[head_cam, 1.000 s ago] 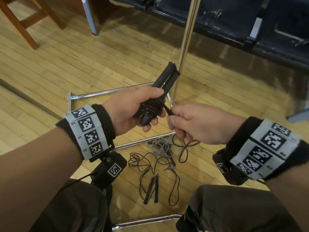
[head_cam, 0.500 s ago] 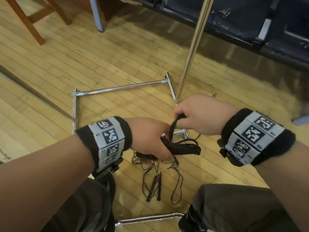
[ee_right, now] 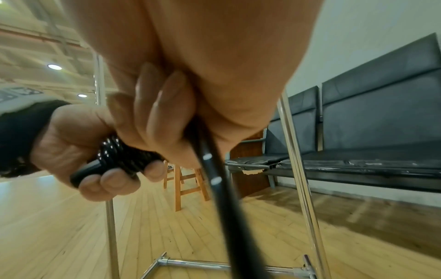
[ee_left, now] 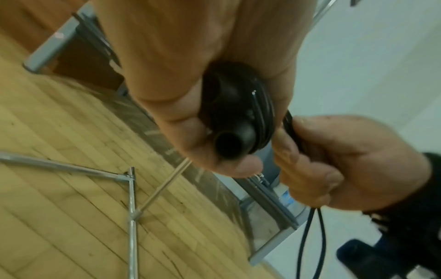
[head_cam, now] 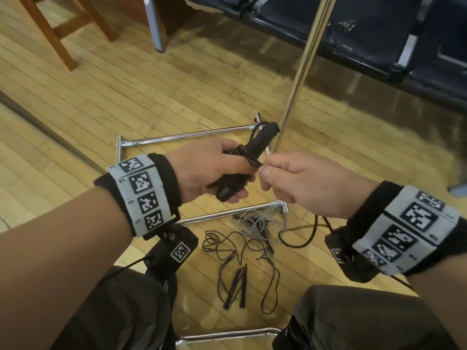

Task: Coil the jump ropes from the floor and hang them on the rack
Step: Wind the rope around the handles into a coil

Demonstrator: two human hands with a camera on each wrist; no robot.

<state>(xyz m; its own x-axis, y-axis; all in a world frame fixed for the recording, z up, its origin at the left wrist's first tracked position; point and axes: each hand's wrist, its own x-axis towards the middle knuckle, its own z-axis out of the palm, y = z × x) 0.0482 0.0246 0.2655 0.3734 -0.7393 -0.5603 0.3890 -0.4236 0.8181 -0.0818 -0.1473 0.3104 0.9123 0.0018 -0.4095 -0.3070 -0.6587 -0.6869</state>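
My left hand (head_cam: 214,170) grips the two black handles of a jump rope (head_cam: 255,147), held together with black cord wound around them; the wrapped handle ends (ee_left: 236,120) point at the left wrist camera. My right hand (head_cam: 298,183) pinches the doubled black cord (ee_right: 214,169) right beside the handles, and its loose part (head_cam: 300,238) hangs to the floor. A second black jump rope (head_cam: 237,281) and a grey one (head_cam: 260,221) lie tangled on the wooden floor between my knees. The chrome rack's upright pole (head_cam: 303,66) rises just behind my hands.
The rack's chrome base bars (head_cam: 187,135) frame the floor around the ropes. A row of dark padded seats (head_cam: 379,34) runs along the wall behind. A wooden stool (head_cam: 48,29) stands at far left. My knees (head_cam: 353,317) flank the ropes.
The handles were lowered and turned sideways half a second ago; now my left hand has raised them upright again. My right hand came round from above to the right side, still on the cord.
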